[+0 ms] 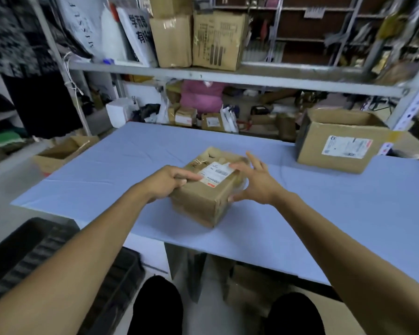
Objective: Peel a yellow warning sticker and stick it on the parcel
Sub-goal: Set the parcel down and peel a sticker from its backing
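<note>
A small brown cardboard parcel [203,201] sits on the blue table [324,213], a white shipping label [214,171] on its top. My left hand [166,183] grips the parcel's left top edge, thumb lying across the top near the label. My right hand [254,182] is on the parcel's right side, fingers spread, thumb low against the side and fingertips reaching over the top. The picture is blurred by motion. No yellow sticker shows anywhere in view.
A larger open cardboard box [339,141] with a label stands at the table's far right. Another open box [63,151] sits left of the table. A shelf [228,76] with boxes runs behind. A black crate [58,257] lies at lower left.
</note>
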`<state>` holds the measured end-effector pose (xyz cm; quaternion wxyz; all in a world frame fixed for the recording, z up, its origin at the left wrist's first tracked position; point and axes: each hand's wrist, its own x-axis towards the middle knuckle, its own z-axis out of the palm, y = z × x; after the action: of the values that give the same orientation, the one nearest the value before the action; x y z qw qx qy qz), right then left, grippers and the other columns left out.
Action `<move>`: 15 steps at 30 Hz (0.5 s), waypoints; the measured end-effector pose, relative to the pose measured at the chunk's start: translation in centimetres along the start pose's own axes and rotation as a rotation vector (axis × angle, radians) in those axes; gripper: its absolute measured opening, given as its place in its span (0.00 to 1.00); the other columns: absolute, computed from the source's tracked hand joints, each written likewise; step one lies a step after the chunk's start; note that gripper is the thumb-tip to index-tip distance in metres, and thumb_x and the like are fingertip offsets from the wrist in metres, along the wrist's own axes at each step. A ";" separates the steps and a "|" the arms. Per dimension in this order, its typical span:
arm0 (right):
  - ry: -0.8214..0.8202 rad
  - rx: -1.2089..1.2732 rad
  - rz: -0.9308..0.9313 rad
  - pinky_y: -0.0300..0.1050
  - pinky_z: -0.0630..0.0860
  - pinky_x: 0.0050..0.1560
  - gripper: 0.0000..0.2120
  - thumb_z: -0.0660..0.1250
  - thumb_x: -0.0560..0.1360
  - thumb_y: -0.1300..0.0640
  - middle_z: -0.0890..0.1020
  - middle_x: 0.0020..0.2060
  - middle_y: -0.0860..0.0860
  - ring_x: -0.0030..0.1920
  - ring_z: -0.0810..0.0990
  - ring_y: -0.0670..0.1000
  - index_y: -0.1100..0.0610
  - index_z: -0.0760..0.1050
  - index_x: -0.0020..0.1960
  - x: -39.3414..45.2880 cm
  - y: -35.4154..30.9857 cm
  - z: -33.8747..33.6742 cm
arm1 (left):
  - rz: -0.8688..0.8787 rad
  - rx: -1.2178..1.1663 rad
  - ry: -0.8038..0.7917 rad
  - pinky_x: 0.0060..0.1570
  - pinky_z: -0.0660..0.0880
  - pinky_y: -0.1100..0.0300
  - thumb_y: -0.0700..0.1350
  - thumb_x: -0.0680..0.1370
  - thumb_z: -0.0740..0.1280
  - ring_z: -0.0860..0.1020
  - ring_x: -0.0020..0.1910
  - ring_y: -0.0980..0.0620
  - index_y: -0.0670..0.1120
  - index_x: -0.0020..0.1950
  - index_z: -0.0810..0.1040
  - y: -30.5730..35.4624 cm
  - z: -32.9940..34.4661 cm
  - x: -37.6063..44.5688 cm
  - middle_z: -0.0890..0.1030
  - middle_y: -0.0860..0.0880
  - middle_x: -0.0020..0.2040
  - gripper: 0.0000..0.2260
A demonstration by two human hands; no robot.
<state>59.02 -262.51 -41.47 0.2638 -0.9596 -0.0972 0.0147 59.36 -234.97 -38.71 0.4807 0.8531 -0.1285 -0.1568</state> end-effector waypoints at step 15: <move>0.310 0.178 0.044 0.44 0.74 0.53 0.27 0.77 0.70 0.50 0.61 0.58 0.49 0.54 0.73 0.56 0.43 0.73 0.68 -0.9 0.2 3.4 | 0.184 0.111 0.399 0.70 0.61 0.65 0.37 0.69 0.77 0.63 0.76 0.49 0.55 0.66 0.78 -4.3 2.5 2.7 0.66 0.45 0.76 0.28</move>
<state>57.88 -261.18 -44.51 0.3590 -0.9251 -0.0328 -0.1193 61.15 -235.73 -44.05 0.4614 0.8770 -0.1165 0.0668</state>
